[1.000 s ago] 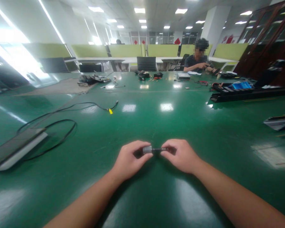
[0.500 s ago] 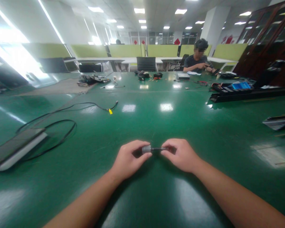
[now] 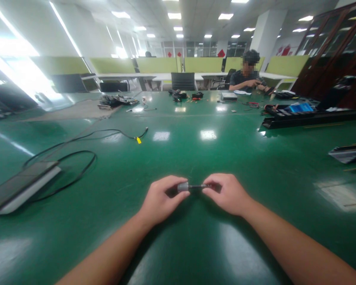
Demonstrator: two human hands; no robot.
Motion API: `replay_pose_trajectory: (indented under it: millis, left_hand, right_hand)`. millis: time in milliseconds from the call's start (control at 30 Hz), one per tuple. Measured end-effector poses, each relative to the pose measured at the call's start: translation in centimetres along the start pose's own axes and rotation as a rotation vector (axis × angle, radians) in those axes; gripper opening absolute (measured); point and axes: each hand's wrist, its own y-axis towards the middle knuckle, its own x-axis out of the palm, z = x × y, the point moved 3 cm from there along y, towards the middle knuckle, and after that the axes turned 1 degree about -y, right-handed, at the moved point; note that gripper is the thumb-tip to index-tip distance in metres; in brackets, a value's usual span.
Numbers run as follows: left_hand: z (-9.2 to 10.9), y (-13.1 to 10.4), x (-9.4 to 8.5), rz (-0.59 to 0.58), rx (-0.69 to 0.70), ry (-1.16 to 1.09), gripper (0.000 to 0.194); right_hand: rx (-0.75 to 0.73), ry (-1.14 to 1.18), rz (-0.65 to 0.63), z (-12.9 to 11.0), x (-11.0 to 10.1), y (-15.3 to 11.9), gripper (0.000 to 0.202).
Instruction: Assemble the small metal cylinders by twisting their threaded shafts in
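Between thumb and fingers, my left hand point(image 3: 163, 198) pinches a short grey cylinder point(image 3: 183, 187) lying sideways. A thin dark rod point(image 3: 196, 186) runs from the cylinder toward the right, in line with it. My right hand point(image 3: 227, 194) is closed around the rod's far end, and its fingers hide that end. Both hands are low over the green tabletop point(image 3: 178, 158), near the middle of the view. What kind of object the cylinder and rod form is too small to make out.
On the left are a flat dark-topped device point(image 3: 23, 186) and a black cable point(image 3: 77, 136) with a yellow tag point(image 3: 139, 140). Black metal rails point(image 3: 308, 118) lie at the right. Across the table a person point(image 3: 246, 79) sits, near scattered electronic parts point(image 3: 178, 95).
My right hand has shifted very slightly right, showing a little more of the rod. My left hand keeps its pinch on the cylinder. The background has moved marginally down.
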Motion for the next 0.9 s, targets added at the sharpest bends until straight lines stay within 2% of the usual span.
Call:
replay_pose_trajectory:
  millis: [900]
  left_hand:
    - [-0.24, -0.02, -0.11, 0.001, 0.007, -0.01, 0.025]
  right_hand:
    - [0.001, -0.017, -0.008, 0.12, -0.4, 0.12, 0.006]
